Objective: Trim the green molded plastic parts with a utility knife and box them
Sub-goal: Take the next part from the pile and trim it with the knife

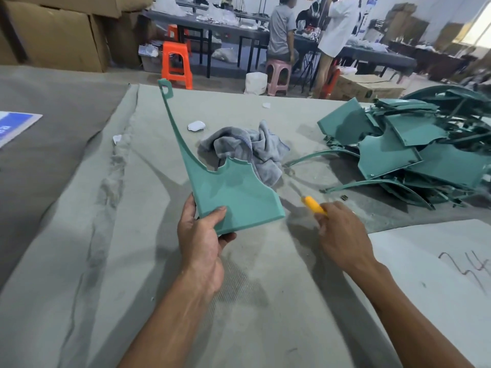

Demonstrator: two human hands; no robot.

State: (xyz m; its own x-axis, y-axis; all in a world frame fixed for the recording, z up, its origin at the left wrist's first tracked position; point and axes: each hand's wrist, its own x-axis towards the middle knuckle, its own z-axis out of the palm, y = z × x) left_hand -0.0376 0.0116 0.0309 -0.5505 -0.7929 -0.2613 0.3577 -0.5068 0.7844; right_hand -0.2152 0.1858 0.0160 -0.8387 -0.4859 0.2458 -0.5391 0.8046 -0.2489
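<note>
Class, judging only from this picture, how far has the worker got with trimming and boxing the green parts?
Done: nothing visibly boxed. In hand: the left hand grips one green part upright while the right hand holds the yellow utility knife beside it, not yet touching. Left: the pile of green parts on the table.

Crumpled grey cloth [248, 150] on table [79, 235]; orange stool [176, 63], pink stool [277, 75] beyond.

The knife [313, 205] was motion-blurred, its handle mostly hidden inside the right hand [342, 235]. At the right edge, the pile of green parts [414, 152] ran out of frame.
</note>
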